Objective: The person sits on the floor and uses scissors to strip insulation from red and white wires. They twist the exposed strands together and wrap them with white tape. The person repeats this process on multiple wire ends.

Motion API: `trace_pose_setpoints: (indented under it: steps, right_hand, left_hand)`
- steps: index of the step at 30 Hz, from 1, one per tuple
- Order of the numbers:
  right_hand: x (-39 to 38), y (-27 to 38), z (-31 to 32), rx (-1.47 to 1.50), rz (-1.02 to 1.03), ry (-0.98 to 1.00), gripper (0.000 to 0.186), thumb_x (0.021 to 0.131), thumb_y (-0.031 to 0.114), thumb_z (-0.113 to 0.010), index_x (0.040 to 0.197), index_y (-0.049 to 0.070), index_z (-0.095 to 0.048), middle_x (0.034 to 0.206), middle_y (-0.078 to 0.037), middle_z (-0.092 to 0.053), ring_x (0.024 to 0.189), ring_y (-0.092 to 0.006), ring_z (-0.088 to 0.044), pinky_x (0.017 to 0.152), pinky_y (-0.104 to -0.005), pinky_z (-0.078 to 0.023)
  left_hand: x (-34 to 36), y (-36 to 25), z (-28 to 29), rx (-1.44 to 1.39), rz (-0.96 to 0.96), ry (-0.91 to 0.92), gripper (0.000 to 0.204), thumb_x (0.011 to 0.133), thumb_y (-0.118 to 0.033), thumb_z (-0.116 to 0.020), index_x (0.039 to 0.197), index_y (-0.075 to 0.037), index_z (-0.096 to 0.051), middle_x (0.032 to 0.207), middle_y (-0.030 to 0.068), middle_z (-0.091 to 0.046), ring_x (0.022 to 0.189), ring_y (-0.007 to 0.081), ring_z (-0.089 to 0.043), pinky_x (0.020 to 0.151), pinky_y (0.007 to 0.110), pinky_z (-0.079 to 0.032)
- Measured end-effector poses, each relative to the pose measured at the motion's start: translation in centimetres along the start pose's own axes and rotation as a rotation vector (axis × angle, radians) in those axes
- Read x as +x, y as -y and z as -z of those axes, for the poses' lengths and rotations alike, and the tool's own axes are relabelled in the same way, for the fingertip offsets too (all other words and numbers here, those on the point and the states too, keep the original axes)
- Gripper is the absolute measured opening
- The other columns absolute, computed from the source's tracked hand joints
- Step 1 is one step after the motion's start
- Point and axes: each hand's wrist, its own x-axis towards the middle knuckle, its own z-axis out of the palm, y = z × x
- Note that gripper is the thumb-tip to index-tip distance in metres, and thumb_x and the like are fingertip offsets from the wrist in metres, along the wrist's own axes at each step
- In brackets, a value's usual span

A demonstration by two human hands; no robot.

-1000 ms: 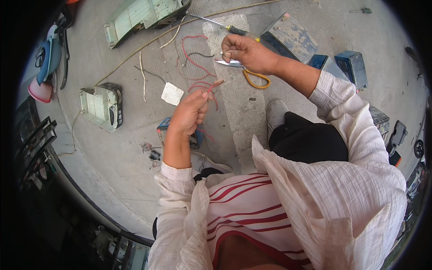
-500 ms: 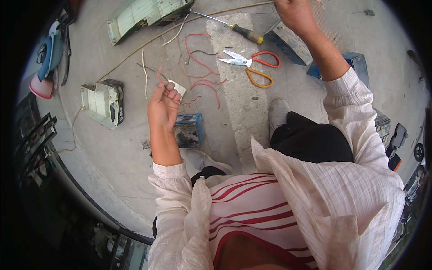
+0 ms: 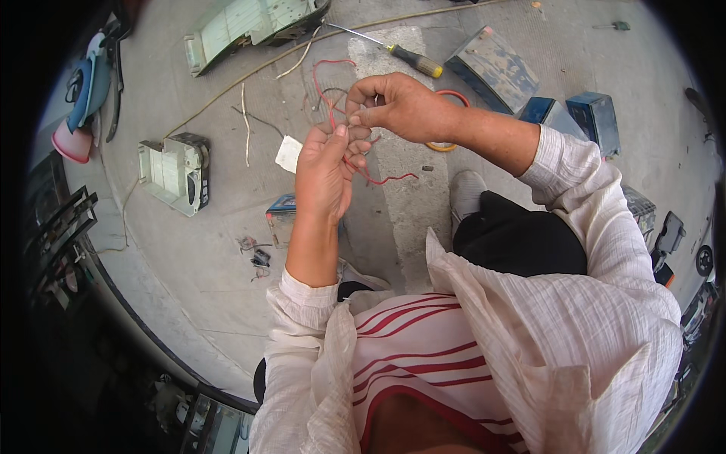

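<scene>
Grey concrete floor (image 3: 227,303) spread out beneath the person, crossed by a paler, rougher concrete strip (image 3: 414,227). Above it, in the left hand (image 3: 324,170), was a thin, red plastic-coated wire (image 3: 378,182); it came out below the curled fingers, bent in a loose wave and ended over the paler strip. Its coating looked evenly red along the free length. The left hand was closed, its thumb pressed down near the bent forefinger. The right hand (image 3: 401,106) met it from the other side, thumb and forefinger pinched together just beside the left thumb; whatever lay between those fingertips was too small to tell.

On the floor, a longer red strand (image 3: 333,61) curved beyond the hands, and a white-coated length of wire (image 3: 245,125) lay to the left. A flat, white, squarish piece (image 3: 287,153) lay just beside the left hand. Scissors (image 3: 456,94) with red and orange looped handles were partly covered by the right hand, near a screwdriver (image 3: 417,63) with a black-and-yellow handle. Farther right stood a dusty, scuffed grey-blue box (image 3: 495,68) and two blue boxes (image 3: 594,125); any lettering on them was too small to read.
</scene>
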Motion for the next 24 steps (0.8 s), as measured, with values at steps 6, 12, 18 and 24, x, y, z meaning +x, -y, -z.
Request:
trace_pose_setpoints:
  steps: [6, 12, 18, 24]
  right_hand:
    - [-0.6, -0.1, -0.1, -0.01, 0.031, -0.062, 0.012, 0.082, 0.01, -0.063, 0.09, 0.0, -0.064, 0.077, -0.006, -0.063, 0.071, -0.0122, -0.056, 0.068, -0.0286, -0.047]
    - [-1.1, 0.6, 0.2, -0.117, 0.053, -0.292, 0.015, 0.084, 0.013, -0.066, 0.092, 0.001, -0.064, 0.076, -0.002, -0.058, 0.071, -0.0088, -0.051, 0.066, -0.0267, -0.043]
    - [-1.3, 2.0, 0.7, -0.464, 0.293, -0.447, 0.019, 0.081, 0.02, -0.068, 0.09, 0.004, -0.067, 0.083, -0.008, -0.06, 0.078, -0.0211, -0.057, 0.069, -0.0329, -0.046]
    - [-1.3, 2.2, 0.6, -0.535, 0.368, -0.355, 0.016, 0.08, 0.019, -0.067, 0.087, 0.004, -0.067, 0.084, -0.012, -0.063, 0.08, -0.028, -0.059, 0.07, -0.0381, -0.047]
  left_hand:
    - [0.3, 1.0, 0.1, 0.049, -0.048, -0.036, 0.014, 0.095, -0.013, -0.054, 0.101, -0.001, -0.056, 0.085, 0.0034, -0.061, 0.068, 0.0081, -0.05, 0.059, 0.022, -0.041]
    - [0.0, 1.5, -0.1, 0.262, -0.152, -0.149, 0.014, 0.093, -0.012, -0.057, 0.098, 0.001, -0.06, 0.079, 0.0007, -0.059, 0.063, 0.0054, -0.044, 0.057, 0.019, -0.035]
    - [0.0, 2.0, 0.2, 0.451, -0.252, -0.194, 0.019, 0.093, -0.013, -0.056, 0.1, 0.004, -0.06, 0.076, -0.0018, -0.055, 0.06, 0.0034, -0.039, 0.054, 0.019, -0.031]
    - [0.0, 2.0, 0.3, 0.497, -0.273, -0.202, 0.018, 0.094, -0.013, -0.056, 0.099, 0.003, -0.061, 0.076, -0.0021, -0.055, 0.061, 0.0029, -0.039, 0.054, 0.019, -0.031]
